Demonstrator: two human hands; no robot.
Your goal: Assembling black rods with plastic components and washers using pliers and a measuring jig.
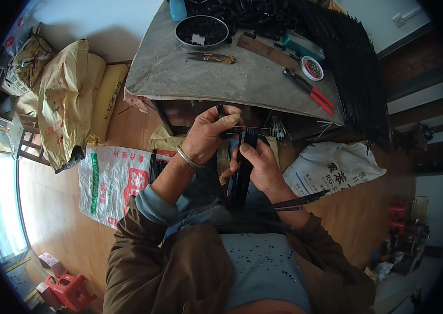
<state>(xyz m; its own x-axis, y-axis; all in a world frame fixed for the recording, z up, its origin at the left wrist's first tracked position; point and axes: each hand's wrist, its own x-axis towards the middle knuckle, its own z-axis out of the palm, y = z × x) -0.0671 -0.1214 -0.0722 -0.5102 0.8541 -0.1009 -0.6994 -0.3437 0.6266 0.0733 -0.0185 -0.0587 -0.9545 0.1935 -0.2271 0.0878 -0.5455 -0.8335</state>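
Note:
My left hand [215,130], with a silver bangle [187,157] at its wrist, is closed with thumb and fingers pinched round a small black part [221,110]. My right hand [261,163] grips a bundle of flat black strips [242,175] that stands lengthwise over my lap, its thumb lying along the strips. A thin pale wire or rod [263,128] crosses by the bundle's far end, close to my left fingertips; whether it passes through the strips I cannot tell. More black strips [300,201] jut out sideways across my right forearm.
Ahead stands a grey table [179,78] bearing a bowl of black parts [202,32], thread snips [212,57], red-handled pliers [309,91], a small round tin [312,68] and a large heap of long black strips [355,68]. White sacks [331,170] and yellow sacks [67,99] lie around.

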